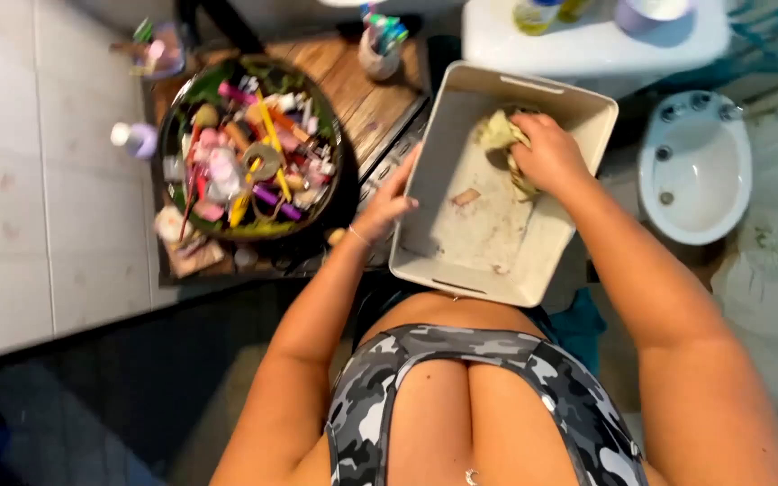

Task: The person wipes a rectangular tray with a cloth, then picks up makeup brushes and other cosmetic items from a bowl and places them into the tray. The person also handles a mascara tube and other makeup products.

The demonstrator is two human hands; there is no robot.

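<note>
**Wiping the Bin Interior**

Held just in front of my body, the cream rectangular plastic bin is tilted over the wooden surface. My left hand grips its left rim, fingers closed over the edge. My right hand is inside, closed on a crumpled yellowish cloth pressed against the bin floor. A dark round tray of colourful small items sits to the left, well apart.

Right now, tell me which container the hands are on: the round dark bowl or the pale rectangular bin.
The pale rectangular bin: the left hand grips its side, the right hand presses a yellowish cloth inside. The round dark bowl, full of clutter, sits untouched.
</note>
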